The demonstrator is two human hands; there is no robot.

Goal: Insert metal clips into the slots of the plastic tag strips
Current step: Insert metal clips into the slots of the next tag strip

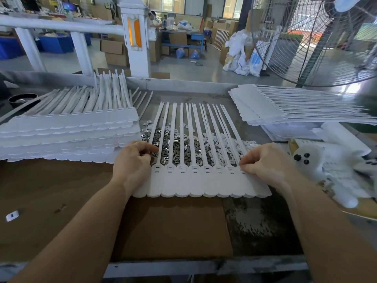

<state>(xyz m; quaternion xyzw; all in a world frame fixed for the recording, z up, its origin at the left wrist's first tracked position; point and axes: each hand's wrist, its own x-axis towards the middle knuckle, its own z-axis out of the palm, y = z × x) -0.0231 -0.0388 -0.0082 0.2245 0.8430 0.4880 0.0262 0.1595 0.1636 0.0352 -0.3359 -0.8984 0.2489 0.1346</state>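
On the head view, the strip [201, 180] lies at centre over the clips [177, 149] heaped at its 12 o'clock, most slots seemingly filled, while the left hand [133, 160] pinches among clips at 9 o'clock and the right hand [263, 162] pinches something unclear at the 3 o'clock slot.

One view only, head cam, wide-angle, worn by the person. Looks fwd and down, close over the tag strip sheet [202, 180], which sits centre frame on the workbench [255, 217]. Both forearms enter from bottom edge toward the sheet. Beyond the sheet, view reaches far across the workshop; a fan [318, 39] stands up-right of it. Edges bend w/ lens distortion.
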